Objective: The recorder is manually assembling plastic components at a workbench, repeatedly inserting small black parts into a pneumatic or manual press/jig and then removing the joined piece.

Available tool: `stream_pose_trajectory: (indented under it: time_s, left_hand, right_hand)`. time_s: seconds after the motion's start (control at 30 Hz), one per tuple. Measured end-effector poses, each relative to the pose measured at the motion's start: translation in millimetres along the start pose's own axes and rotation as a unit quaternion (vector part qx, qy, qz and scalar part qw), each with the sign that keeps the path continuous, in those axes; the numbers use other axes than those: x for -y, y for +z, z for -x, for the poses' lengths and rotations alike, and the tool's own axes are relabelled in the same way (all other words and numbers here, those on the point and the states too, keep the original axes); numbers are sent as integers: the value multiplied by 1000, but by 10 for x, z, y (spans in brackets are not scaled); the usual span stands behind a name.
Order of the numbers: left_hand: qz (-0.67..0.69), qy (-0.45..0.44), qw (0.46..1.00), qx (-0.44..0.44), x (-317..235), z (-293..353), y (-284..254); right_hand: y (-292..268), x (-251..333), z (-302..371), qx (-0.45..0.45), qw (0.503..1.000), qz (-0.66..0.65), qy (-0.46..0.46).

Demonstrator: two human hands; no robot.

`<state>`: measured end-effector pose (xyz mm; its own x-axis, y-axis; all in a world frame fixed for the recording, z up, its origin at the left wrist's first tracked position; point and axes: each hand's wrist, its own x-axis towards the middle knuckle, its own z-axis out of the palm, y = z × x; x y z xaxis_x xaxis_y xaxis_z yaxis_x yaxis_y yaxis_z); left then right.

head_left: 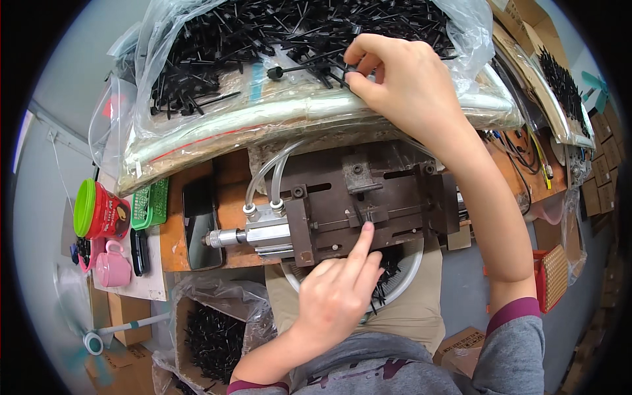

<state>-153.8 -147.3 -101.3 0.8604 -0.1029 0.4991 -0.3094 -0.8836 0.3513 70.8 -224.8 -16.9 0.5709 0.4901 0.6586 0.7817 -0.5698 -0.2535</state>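
Observation:
My right hand [415, 85] reaches over the front edge of a large tray of thin black rod-like parts. Its thumb and fingers are closed in a pinch on a black rod with a knob end [274, 73], which points left. Below, my left hand [339, 293] has its index finger stretched out. That fingertip touches a small black part [368, 217] seated in the middle of a dark metal clamping fixture [329, 174]. The other fingers of the left hand are loosely bent, with nothing seen in them. A silver pneumatic cylinder [270, 232] is joined to the fixture's left side.
The plastic-lined tray [230, 135] overhangs the wooden bench [172, 247]. A phone [203, 224], a pink mug [114, 266], a red tub [112, 210] and a green basket [150, 204] stand left. Under the fixture sits a round white container [411, 273]; a lined box [253, 322] holds more parts.

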Motion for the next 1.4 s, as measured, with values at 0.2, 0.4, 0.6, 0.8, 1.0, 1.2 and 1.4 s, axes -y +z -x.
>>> stream_pose_trajectory:
  time_s: [0.2, 0.4, 0.6, 0.8, 1.0, 1.2, 1.4]
  left_hand:
    - [-27, 7, 1000, 11, 10, -8, 87]
    - [10, -22, 1000, 13, 44, -49, 73]
    - [6, -24, 998, 52, 36, -79, -18]
    - [51, 37, 994, -92, 233, -478, -577]
    - [-72, 16, 982, -176, 1138, -1400, -662]
    - [-10, -93, 994, -56, 1373, -1647, -643]
    - [136, -130, 980, -61, 940, -1318, -940]
  right_hand:
    - [-235, 40, 185, -11, 996, -52, -67]
    - [-472, 57, 500, 109, 962, -248, 39]
    - [-687, 248, 965, 122, 947, -292, 46]
    - [-624, 417, 1569, 118, 973, -196, -23]
    - [-471, 549, 1833, 205, 972, -103, -47]
    - [-398, 582, 1713, 193, 976, -21, -96]
    - [-513, 558, 1561, 226, 969, -36, -92]
